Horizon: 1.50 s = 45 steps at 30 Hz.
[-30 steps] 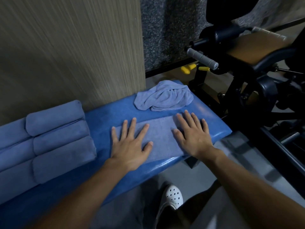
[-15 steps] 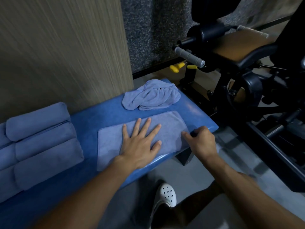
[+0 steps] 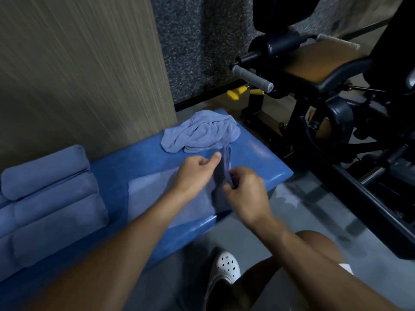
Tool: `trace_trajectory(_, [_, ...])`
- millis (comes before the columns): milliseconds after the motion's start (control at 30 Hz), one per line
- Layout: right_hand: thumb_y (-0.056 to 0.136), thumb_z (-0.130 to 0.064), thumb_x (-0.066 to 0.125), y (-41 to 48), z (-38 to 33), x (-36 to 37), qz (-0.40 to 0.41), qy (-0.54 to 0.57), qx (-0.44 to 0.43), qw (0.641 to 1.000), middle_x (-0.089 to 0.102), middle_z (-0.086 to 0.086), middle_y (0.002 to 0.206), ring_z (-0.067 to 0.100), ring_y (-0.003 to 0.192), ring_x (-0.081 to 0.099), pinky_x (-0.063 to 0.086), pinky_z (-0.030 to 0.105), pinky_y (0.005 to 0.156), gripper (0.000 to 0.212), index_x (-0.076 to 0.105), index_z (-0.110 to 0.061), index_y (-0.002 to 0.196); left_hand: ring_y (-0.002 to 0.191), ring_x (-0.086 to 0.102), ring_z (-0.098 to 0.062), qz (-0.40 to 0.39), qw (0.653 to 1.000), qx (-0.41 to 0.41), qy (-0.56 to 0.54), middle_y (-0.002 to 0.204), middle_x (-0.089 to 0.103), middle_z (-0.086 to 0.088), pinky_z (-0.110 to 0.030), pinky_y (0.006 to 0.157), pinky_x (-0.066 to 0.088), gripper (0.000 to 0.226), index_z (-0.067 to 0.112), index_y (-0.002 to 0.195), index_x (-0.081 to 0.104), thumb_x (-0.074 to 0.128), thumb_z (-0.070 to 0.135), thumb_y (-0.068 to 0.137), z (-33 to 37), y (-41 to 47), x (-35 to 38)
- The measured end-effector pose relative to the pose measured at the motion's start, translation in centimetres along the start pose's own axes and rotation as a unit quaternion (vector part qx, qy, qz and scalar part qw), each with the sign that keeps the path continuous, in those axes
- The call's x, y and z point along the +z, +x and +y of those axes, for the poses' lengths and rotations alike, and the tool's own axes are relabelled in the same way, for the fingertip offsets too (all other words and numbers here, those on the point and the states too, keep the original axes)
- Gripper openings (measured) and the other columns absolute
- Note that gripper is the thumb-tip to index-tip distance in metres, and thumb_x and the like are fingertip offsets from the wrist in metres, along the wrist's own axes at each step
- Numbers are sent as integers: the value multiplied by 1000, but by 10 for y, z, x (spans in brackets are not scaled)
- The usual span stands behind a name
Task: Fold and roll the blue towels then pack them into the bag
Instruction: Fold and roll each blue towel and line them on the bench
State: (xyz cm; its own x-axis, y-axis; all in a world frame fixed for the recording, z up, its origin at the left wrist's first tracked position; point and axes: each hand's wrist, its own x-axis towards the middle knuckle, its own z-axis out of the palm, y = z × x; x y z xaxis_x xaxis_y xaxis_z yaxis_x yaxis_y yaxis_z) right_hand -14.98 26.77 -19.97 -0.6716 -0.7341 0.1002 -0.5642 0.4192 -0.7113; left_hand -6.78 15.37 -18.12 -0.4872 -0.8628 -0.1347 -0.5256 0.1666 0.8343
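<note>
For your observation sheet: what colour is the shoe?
White, with small dark holes; the head view shows the shoe.

Both hands, left and right, pinch closed, nearly touching.

Single head view, looking forward-down, close over blue bench, wide-angle.

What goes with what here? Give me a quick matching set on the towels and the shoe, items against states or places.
Items:
1. flat towel
2. crumpled towel
3. rolled towels
4. shoe

States or places:
A. stacked at the bench's left end
B. on the floor below the bench
C. right end lifted by both hands
D. loose heap at the bench's far right corner

Pairs: 1-C, 2-D, 3-A, 4-B
</note>
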Motion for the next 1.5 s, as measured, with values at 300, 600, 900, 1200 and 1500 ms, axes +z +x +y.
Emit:
trace_trajectory(300, [84, -51, 41, -20, -24, 14, -44, -155, -170, 972, 58, -1, 88, 23, 86, 50, 37, 41, 77, 39, 66, -22, 89, 64, 53, -11, 11, 996, -29, -87, 71, 60, -4, -22, 58, 45, 13, -1, 79, 65, 73, 8, 83, -13, 22, -5])
trace_trajectory(600, [95, -54, 40, -20, -18, 21, -96, -137, -3, 986, 44, 5, 121, 27, 116, 41, 31, 41, 98, 48, 42, -18, 127, 90, 68, -28, 19, 1000, 22, 10, 95, 71, -9, -46, 83, 56, 33, 12, 109, 60, 75, 24, 82, -41, 30, -18])
trace_trajectory(900, [95, -47, 29, -24, -18, 31, -74, -246, -186, 948, 37, 5, 150, 26, 133, 40, 39, 48, 100, 59, 39, -17, 145, 131, 40, -12, 53, 950, 172, 254, 140, 47, 10, -39, 107, 21, 48, 39, 142, 41, 53, 28, 97, -58, 21, -16])
trace_trajectory(1200, [93, -45, 29, -11, -5, 28, -129, -335, -301, 884, 34, 4, 155, 25, 147, 21, 15, 59, 112, 61, 44, -14, 143, 105, 53, -29, 80, 886, 187, 418, 115, 58, -4, -45, 86, 41, 46, 34, 143, 45, 44, 41, 97, -79, 6, -32])
trace_trajectory(1500, [84, -21, 19, -11, -14, 24, -152, -383, -301, 860, 33, 10, 155, 31, 146, 22, 12, 61, 115, 63, 48, -10, 140, 110, 56, -36, 21, 889, 2, 457, 128, 52, -17, -41, 77, 45, 52, 11, 138, 32, 36, 45, 99, -58, -15, -56])
